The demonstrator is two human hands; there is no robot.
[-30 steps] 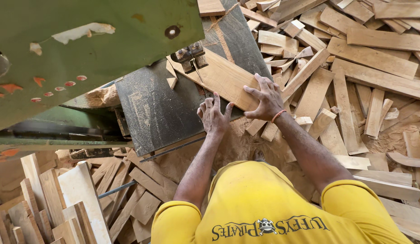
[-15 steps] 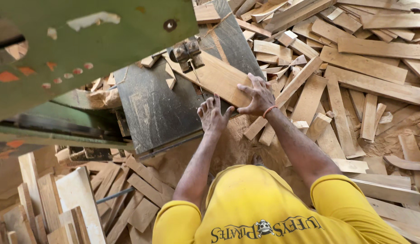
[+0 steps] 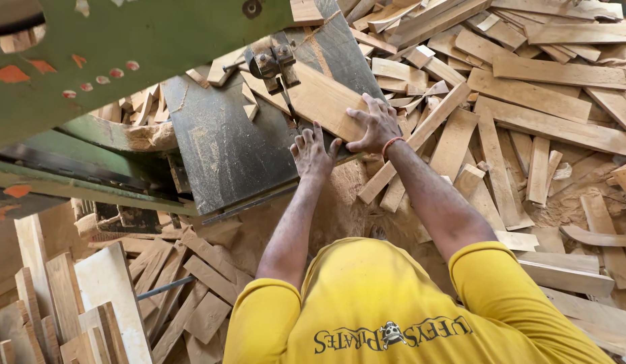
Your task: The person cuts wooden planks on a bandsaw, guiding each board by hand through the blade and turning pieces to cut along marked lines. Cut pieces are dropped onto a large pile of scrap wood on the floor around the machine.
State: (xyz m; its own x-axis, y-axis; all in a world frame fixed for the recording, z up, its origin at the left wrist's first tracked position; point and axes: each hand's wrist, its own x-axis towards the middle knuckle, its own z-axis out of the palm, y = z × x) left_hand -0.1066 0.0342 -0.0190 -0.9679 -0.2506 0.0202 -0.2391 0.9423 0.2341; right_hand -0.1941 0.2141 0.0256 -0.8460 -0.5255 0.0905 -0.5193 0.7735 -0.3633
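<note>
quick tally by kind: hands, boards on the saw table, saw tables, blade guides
hands: 2, left hand and right hand
board on the table: 1
saw table: 1
blade guide: 1
total: 5

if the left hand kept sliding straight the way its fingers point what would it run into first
Probably the saw's blade guide. The left hand lies flat on the dark metal table beside the wooden board, fingers aimed up the table toward that guide and the thin blade below it. Depth is hard to judge.

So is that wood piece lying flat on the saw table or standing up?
Flat: the board lies on the table, both hands pressing it.
</note>
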